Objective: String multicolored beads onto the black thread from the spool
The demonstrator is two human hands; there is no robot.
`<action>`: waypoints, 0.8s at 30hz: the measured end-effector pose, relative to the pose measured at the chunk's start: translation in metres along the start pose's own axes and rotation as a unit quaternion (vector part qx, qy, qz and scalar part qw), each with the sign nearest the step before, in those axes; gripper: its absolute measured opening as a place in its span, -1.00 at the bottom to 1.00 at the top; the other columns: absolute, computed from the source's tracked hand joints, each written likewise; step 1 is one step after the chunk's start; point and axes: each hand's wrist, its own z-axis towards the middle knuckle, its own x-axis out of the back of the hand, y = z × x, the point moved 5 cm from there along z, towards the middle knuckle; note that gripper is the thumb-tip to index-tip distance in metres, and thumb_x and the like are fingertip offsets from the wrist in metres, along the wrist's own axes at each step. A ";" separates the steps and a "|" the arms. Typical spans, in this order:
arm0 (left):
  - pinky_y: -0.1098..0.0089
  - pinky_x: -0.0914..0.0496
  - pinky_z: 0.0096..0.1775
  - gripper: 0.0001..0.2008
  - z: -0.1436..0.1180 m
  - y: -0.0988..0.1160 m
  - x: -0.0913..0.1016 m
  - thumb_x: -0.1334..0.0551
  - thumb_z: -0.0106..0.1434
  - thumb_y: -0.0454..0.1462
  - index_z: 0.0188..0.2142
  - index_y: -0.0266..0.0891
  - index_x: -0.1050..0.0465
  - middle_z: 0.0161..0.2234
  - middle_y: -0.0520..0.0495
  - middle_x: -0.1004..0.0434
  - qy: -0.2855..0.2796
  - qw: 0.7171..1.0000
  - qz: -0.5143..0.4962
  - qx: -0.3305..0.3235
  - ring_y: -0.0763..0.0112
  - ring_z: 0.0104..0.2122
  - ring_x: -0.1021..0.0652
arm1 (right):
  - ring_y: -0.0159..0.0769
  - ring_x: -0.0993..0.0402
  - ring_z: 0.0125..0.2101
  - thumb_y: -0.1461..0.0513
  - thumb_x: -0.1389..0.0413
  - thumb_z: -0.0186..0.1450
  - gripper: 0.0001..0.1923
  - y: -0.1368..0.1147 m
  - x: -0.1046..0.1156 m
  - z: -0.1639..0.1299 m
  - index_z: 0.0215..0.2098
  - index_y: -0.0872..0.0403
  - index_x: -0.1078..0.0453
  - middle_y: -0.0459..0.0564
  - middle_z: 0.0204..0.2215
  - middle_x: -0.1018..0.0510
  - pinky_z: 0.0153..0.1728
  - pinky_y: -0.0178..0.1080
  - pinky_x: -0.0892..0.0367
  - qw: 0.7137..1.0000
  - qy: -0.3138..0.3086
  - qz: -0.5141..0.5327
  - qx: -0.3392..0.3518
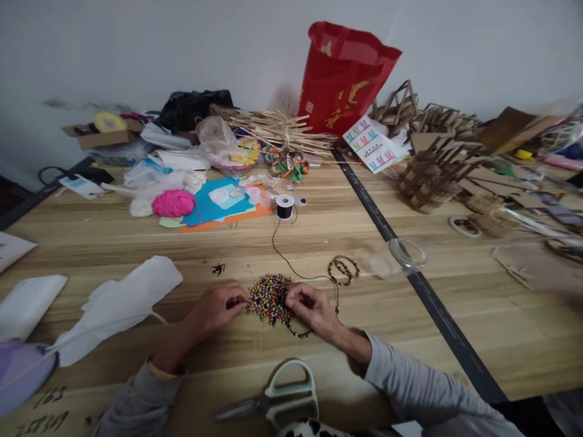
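Note:
A pile of small multicoloured beads (269, 297) lies on the wooden table (319, 243) between my hands. My left hand (217, 306) rests at the pile's left edge, fingertips pinched at the beads. My right hand (310, 306) sits at the pile's right edge, fingers closed on a thin black cord with a short strand of threaded beads (300, 333) hanging below it. The cord (285, 255) runs up to a black spool (285, 207). A finished beaded bracelet (343, 269) lies just right of the pile.
Scissors (277, 400) lie near the table's front edge. White feathers (116, 306) lie at left. A clear plastic cup (401, 255) lies on its side at right. Pink yarn (173, 203), coloured paper, sticks, a red bag (341, 76) and cardboard models crowd the back.

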 end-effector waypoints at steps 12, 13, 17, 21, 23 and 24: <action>0.46 -0.35 -0.33 -0.87 0.000 0.005 0.001 -0.16 0.17 -0.35 -0.38 -0.29 -0.49 -0.42 -0.05 -0.47 0.006 0.999 -0.030 -0.020 0.42 -0.40 -0.47 | -0.46 -0.20 -0.54 0.02 -0.17 0.18 -0.67 0.003 -0.002 0.000 -0.45 0.13 -0.32 -0.12 -0.56 -0.32 -0.50 -0.39 -0.16 1.000 -0.004 0.009 0.015; 0.45 -0.35 -0.32 -0.87 0.000 0.008 0.000 -0.16 0.18 -0.34 -0.39 -0.28 -0.49 -0.42 -0.05 -0.47 0.005 0.999 -0.031 -0.028 0.42 -0.39 -0.47 | -0.46 -0.20 -0.53 0.02 -0.17 0.18 -0.67 0.002 -0.002 0.001 -0.45 0.13 -0.32 -0.12 -0.56 -0.32 -0.49 -0.39 -0.17 1.000 -0.004 0.006 0.018; 0.44 -0.35 -0.30 -0.86 -0.002 0.020 -0.005 -0.16 0.19 -0.34 -0.41 -0.28 -0.49 -0.42 -0.07 -0.47 -0.012 0.999 -0.015 -0.051 0.40 -0.38 -0.47 | -0.46 -0.22 -0.53 0.04 -0.16 0.19 -0.68 0.001 -0.003 0.002 -0.45 0.14 -0.32 -0.12 -0.55 -0.34 -0.48 -0.39 -0.18 1.000 0.001 -0.005 0.027; 0.40 -0.33 -0.28 -0.87 -0.002 0.025 -0.009 -0.16 0.19 -0.37 -0.41 -0.27 -0.49 -0.40 -0.08 -0.47 -0.018 0.996 0.050 -0.072 0.36 -0.35 -0.46 | -0.46 -0.21 -0.53 0.02 -0.16 0.19 -0.67 0.000 -0.004 0.003 -0.45 0.14 -0.32 -0.11 -0.55 -0.34 -0.50 -0.39 -0.17 1.000 0.005 -0.012 0.028; 0.39 -0.33 -0.26 -0.86 -0.002 0.025 -0.011 -0.15 0.20 -0.37 -0.40 -0.26 -0.49 -0.39 -0.09 -0.48 -0.018 0.993 0.075 -0.091 0.34 -0.34 -0.46 | -0.45 -0.22 -0.52 0.00 -0.15 0.19 -0.65 0.000 -0.004 0.003 -0.45 0.14 -0.32 -0.10 -0.54 -0.35 -0.51 -0.39 -0.17 0.999 0.009 -0.015 0.031; 0.39 -0.32 -0.26 -0.86 -0.002 0.024 -0.012 -0.14 0.21 -0.37 -0.40 -0.26 -0.49 -0.39 -0.09 -0.48 -0.017 0.991 0.083 -0.099 0.34 -0.34 -0.46 | -0.45 -0.22 -0.52 0.00 -0.15 0.19 -0.65 0.000 -0.004 0.003 -0.45 0.14 -0.32 -0.10 -0.54 -0.35 -0.51 -0.39 -0.17 0.999 0.011 -0.016 0.033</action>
